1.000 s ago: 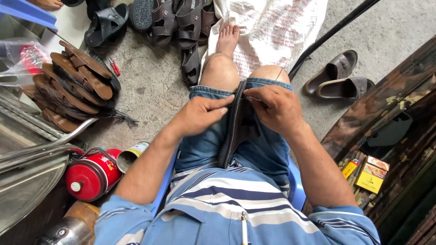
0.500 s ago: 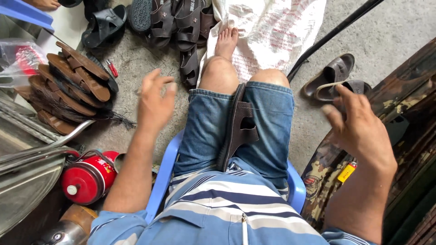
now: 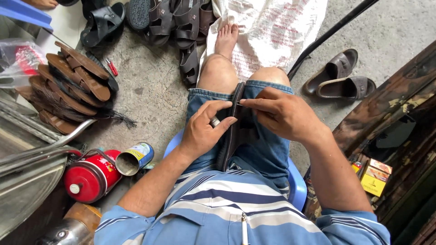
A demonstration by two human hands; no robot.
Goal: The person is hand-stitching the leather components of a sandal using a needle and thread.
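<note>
Since the frame half a second earlier, both hands have come back in from their raised, spread positions and now meet over the lap. The left hand (image 3: 205, 129) presses its thumb and fingers against the side of the dark brown, flat leather sandal (image 3: 235, 131), which stands on edge between the thighs, clamped by the denim-covered legs. The right hand (image 3: 284, 115) pinches something thin at the sandal's upper edge; it looks like a needle or thread, though it is too small to confirm.

Risks noted: the fingertips of the two hands lie almost touching, so a slip of the pinched item could prick the left thumb. The sandal is held only by knee pressure and could tilt. An open tin can (image 3: 134, 159) and a red canister (image 3: 89, 176) stand near the left elbow and could be knocked.
</note>
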